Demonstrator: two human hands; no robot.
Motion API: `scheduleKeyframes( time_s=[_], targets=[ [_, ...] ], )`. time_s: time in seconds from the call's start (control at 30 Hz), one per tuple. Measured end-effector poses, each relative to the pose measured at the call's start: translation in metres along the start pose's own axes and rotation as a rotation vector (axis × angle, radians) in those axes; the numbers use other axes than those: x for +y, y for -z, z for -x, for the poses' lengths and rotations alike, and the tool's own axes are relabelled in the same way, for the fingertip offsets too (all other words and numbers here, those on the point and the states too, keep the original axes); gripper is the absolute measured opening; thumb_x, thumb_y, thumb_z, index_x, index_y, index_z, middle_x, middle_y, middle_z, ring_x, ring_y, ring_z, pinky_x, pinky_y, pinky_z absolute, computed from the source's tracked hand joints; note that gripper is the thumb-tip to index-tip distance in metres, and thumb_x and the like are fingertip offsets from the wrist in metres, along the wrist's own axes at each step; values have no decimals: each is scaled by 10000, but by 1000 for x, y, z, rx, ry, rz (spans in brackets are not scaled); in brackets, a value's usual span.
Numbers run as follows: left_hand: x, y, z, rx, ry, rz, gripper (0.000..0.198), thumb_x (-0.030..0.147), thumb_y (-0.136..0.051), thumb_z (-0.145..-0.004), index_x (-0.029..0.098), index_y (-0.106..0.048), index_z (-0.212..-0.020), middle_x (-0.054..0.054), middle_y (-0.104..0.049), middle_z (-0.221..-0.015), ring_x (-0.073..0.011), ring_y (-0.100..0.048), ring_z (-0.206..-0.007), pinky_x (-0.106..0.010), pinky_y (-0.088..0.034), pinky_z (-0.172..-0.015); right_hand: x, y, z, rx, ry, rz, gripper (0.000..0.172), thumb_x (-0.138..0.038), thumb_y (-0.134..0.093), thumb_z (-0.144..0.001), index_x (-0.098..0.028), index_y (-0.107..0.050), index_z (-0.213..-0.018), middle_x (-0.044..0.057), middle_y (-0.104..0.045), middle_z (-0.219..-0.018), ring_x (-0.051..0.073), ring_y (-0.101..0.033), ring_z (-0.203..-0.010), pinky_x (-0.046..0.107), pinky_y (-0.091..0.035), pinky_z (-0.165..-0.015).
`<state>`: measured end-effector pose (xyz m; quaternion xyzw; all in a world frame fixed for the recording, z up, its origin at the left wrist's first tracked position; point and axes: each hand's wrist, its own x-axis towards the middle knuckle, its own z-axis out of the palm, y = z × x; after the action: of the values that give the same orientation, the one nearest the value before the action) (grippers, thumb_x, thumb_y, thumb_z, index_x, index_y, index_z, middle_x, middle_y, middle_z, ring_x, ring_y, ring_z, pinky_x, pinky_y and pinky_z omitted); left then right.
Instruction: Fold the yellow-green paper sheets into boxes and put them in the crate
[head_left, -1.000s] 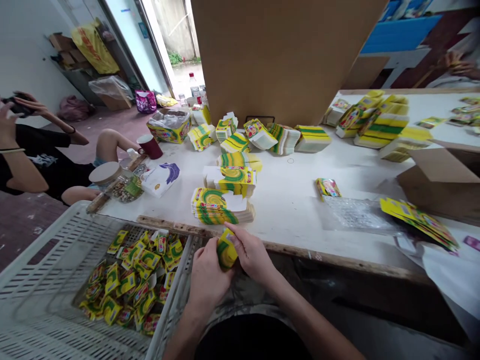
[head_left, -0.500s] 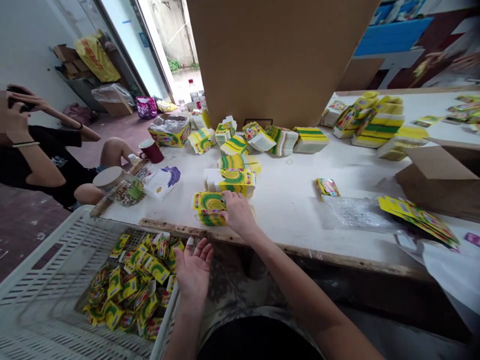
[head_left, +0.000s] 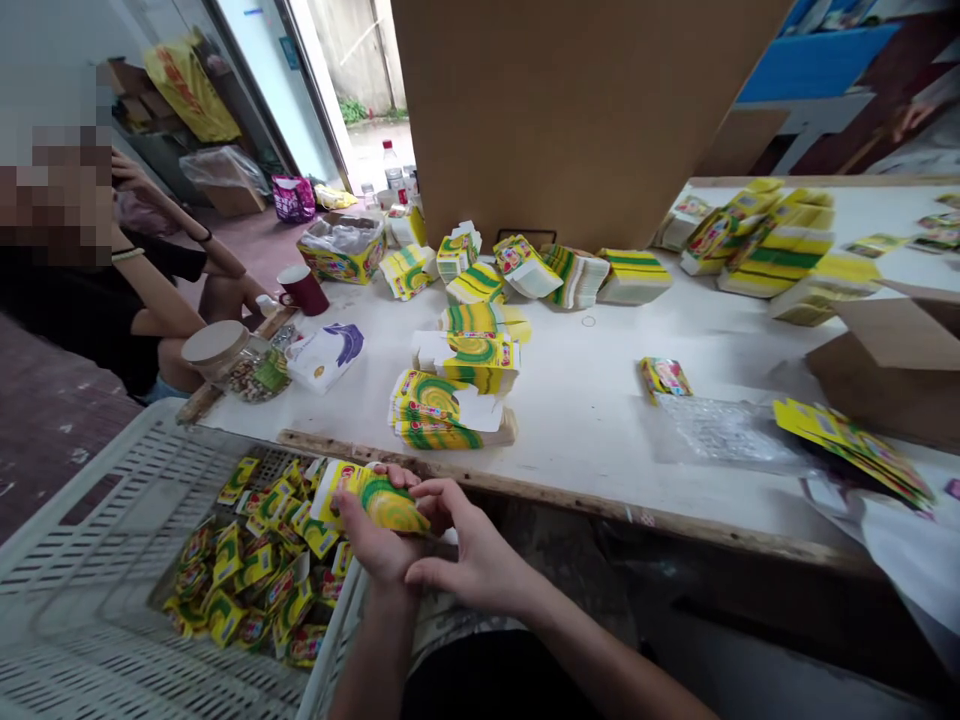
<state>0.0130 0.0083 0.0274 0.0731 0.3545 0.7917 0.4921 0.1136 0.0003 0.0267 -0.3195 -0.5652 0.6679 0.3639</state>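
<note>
Head view: right hand (head_left: pixel 484 558), fingers parted, at the end of one yellow-green printed carton (head_left: pixel 381 496); left hand (head_left: pixel 381 548), fingers grasping it; alongside, perforated plastic crate (head_left: pixel 75 545); beyond, stacked cartons (head_left: pixel 426 398) on white surface (head_left: pixel 585 430); farther, maroon mug (head_left: pixel 306 291).

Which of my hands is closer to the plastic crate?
Left. Your left hand, holding a yellow carton, is by the right edge of the crate; your right hand is farther right, near the carton's end.
</note>
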Motion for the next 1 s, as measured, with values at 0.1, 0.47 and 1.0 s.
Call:
scheduleKeyframes(
  time_s=[0.1, 0.47, 1.0],
  targets=[
    [-3, 5, 4, 13, -9, -116, 603, 751, -645, -586, 185, -626, -794, -8, -596, -733, -149, -577, -665, -245, -502, -625, 3, 3, -5, 79, -24, -42, 535, -210, -824, -583, -204, -545, -1040, -31, -562, -811, 155, -524, -779, 254, -413, -693],
    [-12, 22, 13, -101, -68, -372, 256, 384, -729, -742, 217, -714, -935, -15, -709, -922, -132, -633, -814, -220, -494, -753, -3, 30, -4, 142, -18, -451, 310, -362, -770, -679, -188, -644, -902, -2, -681, -789, 145, -612, -732, 271, -473, -721],
    [24, 19, 0, -299, -31, -543, 386, 357, -747, -726, 203, -663, -1070, -57, -699, -1023, -196, -647, -928, -278, -508, -827, -32, 70, 12, 112, 125, 490, 177, -111, -611, -802, -182, -719, -923, 28, -698, -837, 163, -614, -768, 263, -470, -711]
  ],
)
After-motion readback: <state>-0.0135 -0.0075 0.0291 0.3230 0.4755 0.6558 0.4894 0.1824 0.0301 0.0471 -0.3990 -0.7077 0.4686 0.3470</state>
